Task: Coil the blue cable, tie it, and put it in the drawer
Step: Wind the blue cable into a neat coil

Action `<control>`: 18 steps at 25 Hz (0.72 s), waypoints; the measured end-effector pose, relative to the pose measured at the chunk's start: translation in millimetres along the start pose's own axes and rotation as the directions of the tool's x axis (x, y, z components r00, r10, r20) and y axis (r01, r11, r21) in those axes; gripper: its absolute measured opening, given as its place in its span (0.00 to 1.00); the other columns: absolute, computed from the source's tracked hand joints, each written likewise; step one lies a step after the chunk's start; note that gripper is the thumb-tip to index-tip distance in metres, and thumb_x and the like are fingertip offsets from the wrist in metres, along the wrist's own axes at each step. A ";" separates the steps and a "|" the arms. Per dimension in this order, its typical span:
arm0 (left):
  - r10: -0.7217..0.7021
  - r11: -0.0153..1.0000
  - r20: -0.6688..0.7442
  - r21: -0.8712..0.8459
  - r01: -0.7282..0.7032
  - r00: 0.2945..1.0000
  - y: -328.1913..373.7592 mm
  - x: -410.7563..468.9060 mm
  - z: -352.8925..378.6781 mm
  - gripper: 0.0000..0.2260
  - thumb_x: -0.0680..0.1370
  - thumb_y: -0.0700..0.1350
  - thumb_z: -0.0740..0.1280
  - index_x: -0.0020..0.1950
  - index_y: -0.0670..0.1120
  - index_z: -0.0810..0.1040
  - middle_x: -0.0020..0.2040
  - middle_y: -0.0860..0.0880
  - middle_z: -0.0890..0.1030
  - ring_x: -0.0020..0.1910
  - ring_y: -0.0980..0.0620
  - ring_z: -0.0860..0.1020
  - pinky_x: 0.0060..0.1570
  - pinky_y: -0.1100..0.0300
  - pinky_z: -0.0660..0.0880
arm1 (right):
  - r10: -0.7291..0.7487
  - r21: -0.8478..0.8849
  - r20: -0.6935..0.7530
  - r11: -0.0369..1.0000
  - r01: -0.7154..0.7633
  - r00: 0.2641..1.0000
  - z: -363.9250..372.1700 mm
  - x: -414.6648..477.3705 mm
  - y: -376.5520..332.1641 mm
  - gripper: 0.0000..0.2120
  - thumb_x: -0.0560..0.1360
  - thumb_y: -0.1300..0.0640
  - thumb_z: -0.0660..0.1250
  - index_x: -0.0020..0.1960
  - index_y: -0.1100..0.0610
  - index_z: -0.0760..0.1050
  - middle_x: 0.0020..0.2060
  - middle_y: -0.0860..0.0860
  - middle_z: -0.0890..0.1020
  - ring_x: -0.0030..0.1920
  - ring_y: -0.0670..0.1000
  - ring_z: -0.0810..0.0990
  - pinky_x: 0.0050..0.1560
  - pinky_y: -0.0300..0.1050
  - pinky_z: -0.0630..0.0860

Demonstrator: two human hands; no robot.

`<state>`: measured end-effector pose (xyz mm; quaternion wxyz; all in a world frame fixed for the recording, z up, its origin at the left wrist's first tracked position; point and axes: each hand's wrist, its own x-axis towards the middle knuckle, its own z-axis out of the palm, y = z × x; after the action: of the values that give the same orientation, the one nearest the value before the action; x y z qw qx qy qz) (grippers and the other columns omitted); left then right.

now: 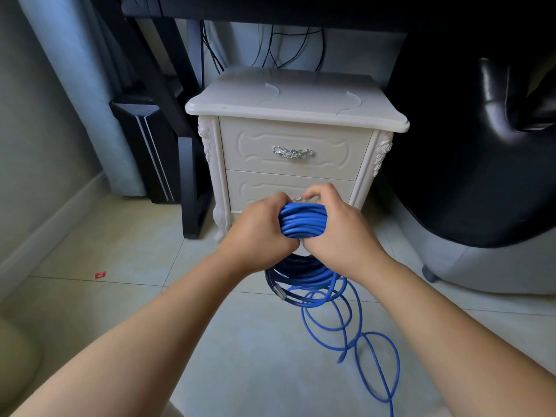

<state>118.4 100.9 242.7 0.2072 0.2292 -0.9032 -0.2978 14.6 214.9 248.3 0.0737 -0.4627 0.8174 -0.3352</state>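
A thick bundle of blue cable (pixel 302 219) is held in front of a white nightstand (pixel 296 115). My left hand (pixel 260 228) grips the bundle's left side and my right hand (pixel 337 224) grips its right side, thumb and forefinger pinched at the top. The lower part of the coil hangs below my hands, and loose loops of blue cable trail over the floor tiles toward me. The upper drawer (pixel 293 152) with a silver handle is closed. The lower drawer (pixel 264 188) is partly hidden behind my hands.
A black desk frame (pixel 189 164) and a dark computer tower (pixel 144 149) stand left of the nightstand. A black leather chair (pixel 481 152) fills the right. Black wires hang behind the nightstand. A small red scrap (pixel 100 275) lies on the floor at left.
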 end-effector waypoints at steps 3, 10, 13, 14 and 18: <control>-0.083 0.987 -0.047 -0.143 0.076 0.995 -1.6 1.8 -5.6 0.11 0.66 0.37 0.70 0.44 0.47 0.73 0.32 0.54 0.76 0.29 0.57 0.72 0.28 0.67 0.68 | 0.081 0.181 0.068 0.979 -0.092 0.994 -8.0 6.8 3.9 0.24 0.66 0.55 0.74 0.57 0.40 0.69 0.46 0.44 0.81 0.44 0.48 0.81 0.46 0.47 0.79; -0.294 0.849 -0.066 -0.476 0.229 0.954 -8.3 8.3 -11.0 0.14 0.65 0.34 0.71 0.48 0.44 0.76 0.34 0.50 0.76 0.31 0.52 0.73 0.35 0.59 0.72 | 0.087 0.534 0.275 0.814 -0.228 0.957 -20.4 11.1 20.0 0.32 0.59 0.44 0.78 0.61 0.45 0.74 0.51 0.45 0.85 0.53 0.45 0.83 0.58 0.44 0.77; -0.396 0.694 -0.075 -0.677 0.244 0.915 -10.3 11.7 -12.4 0.18 0.60 0.37 0.69 0.49 0.44 0.77 0.34 0.50 0.75 0.34 0.49 0.73 0.39 0.53 0.72 | 0.078 0.652 0.311 0.708 -0.272 0.947 -18.6 11.0 22.5 0.37 0.58 0.48 0.78 0.65 0.47 0.70 0.55 0.50 0.83 0.57 0.48 0.82 0.56 0.40 0.77; -0.416 0.638 -0.067 -0.732 0.239 0.907 -9.4 12.1 -12.3 0.18 0.59 0.37 0.68 0.49 0.43 0.77 0.35 0.48 0.74 0.35 0.48 0.73 0.40 0.52 0.72 | 0.073 0.699 0.315 0.656 -0.283 0.946 -17.2 10.4 22.2 0.38 0.58 0.50 0.78 0.66 0.47 0.69 0.54 0.50 0.82 0.56 0.48 0.82 0.53 0.39 0.77; -0.495 0.415 -0.038 -0.888 0.197 0.868 -2.0 9.1 -12.0 0.12 0.66 0.31 0.65 0.45 0.43 0.74 0.29 0.51 0.74 0.30 0.51 0.74 0.44 0.50 0.75 | 0.033 0.882 0.308 0.364 -0.299 0.951 -9.8 6.4 13.5 0.40 0.59 0.56 0.78 0.68 0.47 0.68 0.52 0.49 0.80 0.51 0.48 0.83 0.48 0.50 0.81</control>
<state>117.7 89.3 252.5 0.3583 0.3193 -0.5202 -0.7064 -2.8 219.2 248.6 0.4488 -0.2942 0.5201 -0.6645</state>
